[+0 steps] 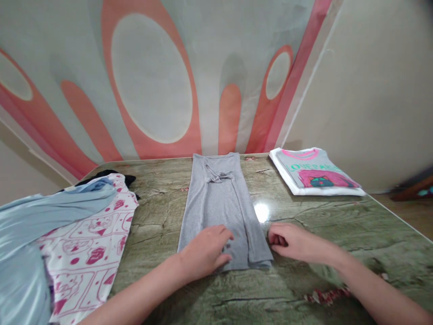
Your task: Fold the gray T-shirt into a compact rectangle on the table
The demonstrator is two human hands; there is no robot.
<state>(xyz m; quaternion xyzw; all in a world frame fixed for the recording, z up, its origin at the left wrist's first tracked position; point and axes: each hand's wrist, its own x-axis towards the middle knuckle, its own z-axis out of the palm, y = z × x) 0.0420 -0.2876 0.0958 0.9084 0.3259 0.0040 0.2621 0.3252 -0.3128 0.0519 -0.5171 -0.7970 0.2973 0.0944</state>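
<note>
A grey knit skirt (219,212) lies lengthwise on the table, folded into a long narrow shape, with a thin tie knotted near its far end. Over its near part is my left hand (208,250), palm down, thumb and fingers apart, holding nothing. Whether those fingertips touch the cloth I cannot tell. Just beyond the skirt's right edge, my right hand (291,241) hovers by the tabletop with its fingers loosely curled in and nothing visible inside them. The skirt's near right corner shows stacked layers.
Loose clothes are heaped at the left: a light blue garment (23,230), a white and pink printed one (91,243) and something black (130,180). A folded grey printed T-shirt (314,169) rests on white cloth (287,183) at far right. The wood-patterned table (158,293) meets a patterned wall.
</note>
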